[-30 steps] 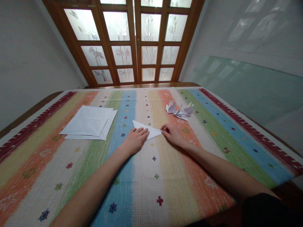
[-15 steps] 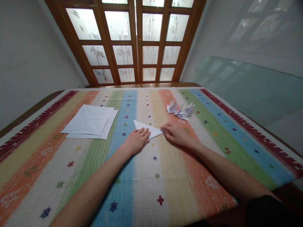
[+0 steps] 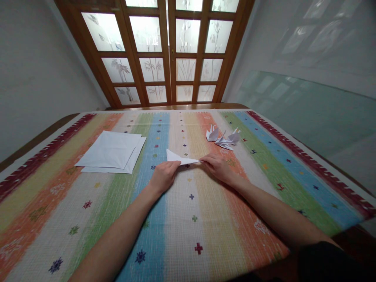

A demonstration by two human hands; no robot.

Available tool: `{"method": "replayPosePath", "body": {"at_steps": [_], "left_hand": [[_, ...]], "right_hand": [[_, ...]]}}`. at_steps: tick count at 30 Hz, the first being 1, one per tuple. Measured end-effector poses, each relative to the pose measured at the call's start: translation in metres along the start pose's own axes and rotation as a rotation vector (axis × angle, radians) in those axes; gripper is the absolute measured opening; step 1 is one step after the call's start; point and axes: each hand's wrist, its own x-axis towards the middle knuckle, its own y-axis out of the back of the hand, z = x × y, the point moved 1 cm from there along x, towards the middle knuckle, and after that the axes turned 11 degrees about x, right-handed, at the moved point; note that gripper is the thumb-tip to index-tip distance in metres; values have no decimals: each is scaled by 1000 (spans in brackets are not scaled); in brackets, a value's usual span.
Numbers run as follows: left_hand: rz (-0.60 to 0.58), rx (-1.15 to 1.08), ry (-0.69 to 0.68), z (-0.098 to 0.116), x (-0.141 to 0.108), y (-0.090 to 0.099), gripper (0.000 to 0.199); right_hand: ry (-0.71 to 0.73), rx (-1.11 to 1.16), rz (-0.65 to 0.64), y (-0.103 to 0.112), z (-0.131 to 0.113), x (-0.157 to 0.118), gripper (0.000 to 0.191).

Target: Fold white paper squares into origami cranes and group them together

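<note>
A piece of folded white paper point(image 3: 183, 160) spans the gap between my hands at the middle of the table. My left hand point(image 3: 165, 174) pinches its lower left edge, thumb and fingers closed together. At the paper's narrow right tip, my right hand point(image 3: 217, 166) has its fingers closed on the point. One pointed corner of the paper stands up beyond my left fingers. Part of its near edge is hidden behind the left hand.
A stack of white paper sheets point(image 3: 108, 150) lies to the left. Several folded paper cranes point(image 3: 226, 139) sit together beyond my right hand. A striped tablecloth point(image 3: 182, 219) covers the table. Wooden doors with frosted panes point(image 3: 147, 35) stand past the far edge.
My left hand has gone from lying flat on the folded paper to pinching its near edge. The paper is tilted and looks narrower now. The right hand stays at the tip.
</note>
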Motion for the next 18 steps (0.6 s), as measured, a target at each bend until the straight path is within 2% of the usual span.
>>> {"method": "replayPosePath", "body": {"at_steps": [3, 5, 8, 11, 16, 18], "left_hand": [[229, -176, 196, 2, 6, 13, 16], [334, -319, 346, 7, 13, 24, 16], [361, -510, 563, 15, 23, 38, 16], [339, -661, 729, 16, 28, 41, 16], [364, -919, 1043, 3, 26, 22, 23], [398, -1007, 1154, 1, 24, 13, 27]], "right_hand": [[-125, 122, 90, 6, -9, 7, 23], [-220, 263, 86, 10, -15, 12, 24], [-340, 492, 40, 14, -21, 17, 28], [-433, 619, 73, 15, -16, 19, 30], [-586, 794, 291, 13, 1, 17, 36], [-634, 934, 300, 7, -1, 15, 37]]}}
